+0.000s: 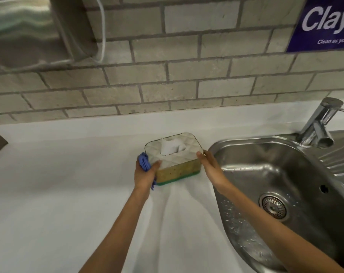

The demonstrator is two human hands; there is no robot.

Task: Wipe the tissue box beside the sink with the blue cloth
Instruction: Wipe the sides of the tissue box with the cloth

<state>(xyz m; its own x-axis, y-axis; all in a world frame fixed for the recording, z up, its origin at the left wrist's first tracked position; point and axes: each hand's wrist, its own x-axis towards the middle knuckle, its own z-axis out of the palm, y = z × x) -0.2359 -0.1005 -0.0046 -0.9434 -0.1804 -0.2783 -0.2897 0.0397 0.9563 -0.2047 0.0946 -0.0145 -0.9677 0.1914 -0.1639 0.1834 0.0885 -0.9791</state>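
The tissue box (177, 158) stands on the white counter just left of the sink; it has a pale quilted top, a yellow side and a green base, with a white tissue poking out of its slot. My left hand (145, 175) grips the bunched blue cloth (144, 160) and presses it against the box's left end, thumb on the top edge. My right hand (210, 164) holds the box's right end, fingers along its near right corner.
A steel sink (285, 174) with a drain lies to the right, and a chrome tap (319, 125) stands behind it. The white counter (68, 194) stretches left. A brick wall rises behind, with a metal dispenser (29, 30) at upper left and a blue sign (324, 24) at upper right.
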